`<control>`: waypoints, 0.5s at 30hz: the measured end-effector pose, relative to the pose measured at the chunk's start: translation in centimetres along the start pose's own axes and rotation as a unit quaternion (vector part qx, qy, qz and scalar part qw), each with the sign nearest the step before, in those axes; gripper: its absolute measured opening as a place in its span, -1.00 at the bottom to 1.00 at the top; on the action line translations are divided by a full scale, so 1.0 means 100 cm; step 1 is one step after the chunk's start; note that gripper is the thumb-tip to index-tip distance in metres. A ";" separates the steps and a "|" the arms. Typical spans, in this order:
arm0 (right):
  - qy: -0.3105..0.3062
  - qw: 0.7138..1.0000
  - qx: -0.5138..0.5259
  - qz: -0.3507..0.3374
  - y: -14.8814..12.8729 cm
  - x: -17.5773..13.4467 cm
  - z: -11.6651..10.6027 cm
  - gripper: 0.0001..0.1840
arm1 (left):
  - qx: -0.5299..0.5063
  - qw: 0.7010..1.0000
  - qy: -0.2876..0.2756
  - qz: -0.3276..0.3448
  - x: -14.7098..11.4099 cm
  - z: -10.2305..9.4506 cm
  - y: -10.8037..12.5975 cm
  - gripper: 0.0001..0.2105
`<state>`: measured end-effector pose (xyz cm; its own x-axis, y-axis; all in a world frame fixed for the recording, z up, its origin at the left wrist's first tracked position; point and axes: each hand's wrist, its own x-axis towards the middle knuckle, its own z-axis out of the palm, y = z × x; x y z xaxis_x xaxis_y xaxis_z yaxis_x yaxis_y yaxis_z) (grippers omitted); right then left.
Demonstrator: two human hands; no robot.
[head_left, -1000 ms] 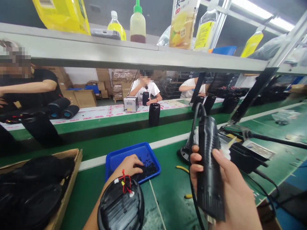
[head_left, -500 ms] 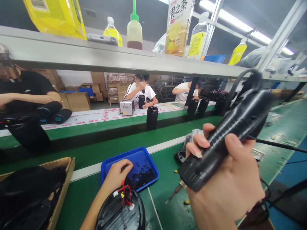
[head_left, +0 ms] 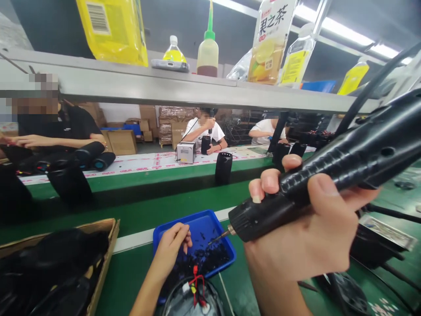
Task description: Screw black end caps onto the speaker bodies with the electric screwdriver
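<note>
From the head view, the right hand (head_left: 305, 232) was wrapped tight around the black electric screwdriver (head_left: 329, 175), its bit tip hanging over the blue tray (head_left: 226, 250) on the green worktop (head_left: 131, 272). The left hand (head_left: 171, 250) had its fingers pinched together among the small dark screws (head_left: 210, 259) in that tray; whether one was caught, I could not tell. The bit pointed near those fingers, so a slip might have jabbed them. The round black housing (head_left: 194, 303), with its red wires (head_left: 196, 281), lay just below and could have snagged.
</note>
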<state>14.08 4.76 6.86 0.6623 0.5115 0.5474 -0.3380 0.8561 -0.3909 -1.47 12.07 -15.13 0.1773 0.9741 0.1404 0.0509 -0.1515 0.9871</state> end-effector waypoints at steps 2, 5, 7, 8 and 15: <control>-0.009 1.000 -0.002 -0.011 0.006 -0.002 0.001 -0.37 | -0.041 0.999 0.004 -0.005 -0.001 -0.003 0.001 -0.69; -0.023 0.999 -0.004 -0.031 0.022 -0.004 0.000 -0.27 | -0.099 0.995 0.019 -0.016 -0.004 -0.005 0.002 -0.76; -0.050 0.998 -0.006 -0.035 0.039 -0.006 -0.005 -0.22 | -0.125 0.992 0.026 -0.017 -0.007 -0.005 0.004 -0.75; -0.074 0.997 -0.007 -0.030 0.048 -0.007 -0.008 -0.22 | -0.133 0.991 0.028 -0.015 -0.008 -0.005 0.004 -0.75; -0.164 0.986 0.011 0.039 0.104 -0.026 -0.026 -0.49 | -0.131 0.990 0.042 0.011 -0.009 -0.003 0.005 -0.72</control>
<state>10.54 12.19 -0.54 0.3836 0.5693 0.7272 -0.3969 0.8126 -0.4268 -1.91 11.16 -14.76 0.0922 0.9832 0.1577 -0.2114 -0.1354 0.9680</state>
